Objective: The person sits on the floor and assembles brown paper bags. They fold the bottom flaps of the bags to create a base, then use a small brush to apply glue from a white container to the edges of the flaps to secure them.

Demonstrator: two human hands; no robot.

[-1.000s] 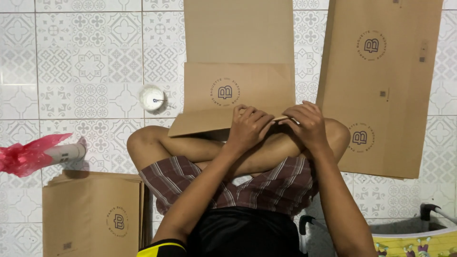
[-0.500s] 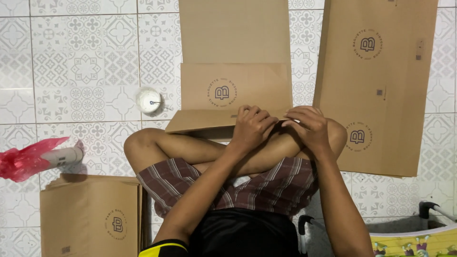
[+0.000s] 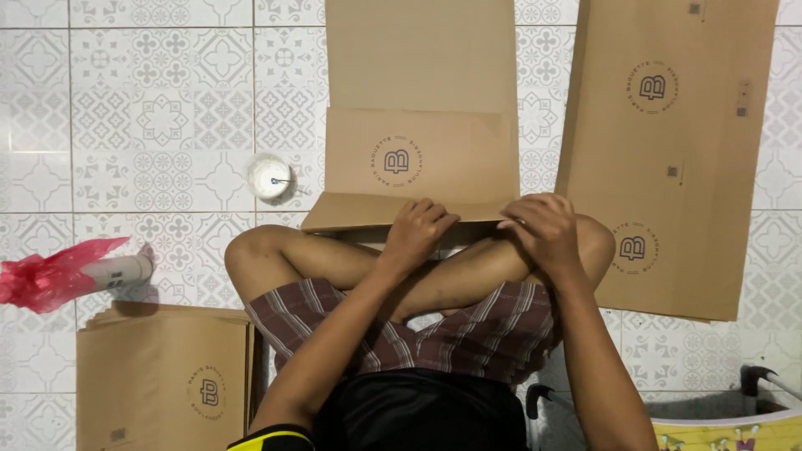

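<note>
While the person sits cross-legged, left hand (image 3: 418,230) and right hand (image 3: 543,234) grip the brown paper bag's (image 3: 418,163) near edge.

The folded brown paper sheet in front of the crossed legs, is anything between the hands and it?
Nothing visible. The left hand and right hand both rest on the near edge of the sheet, above the crossed legs, with no object between.

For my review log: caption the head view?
Seated person's hands fold a brown paper bag on tiled floor.
</note>
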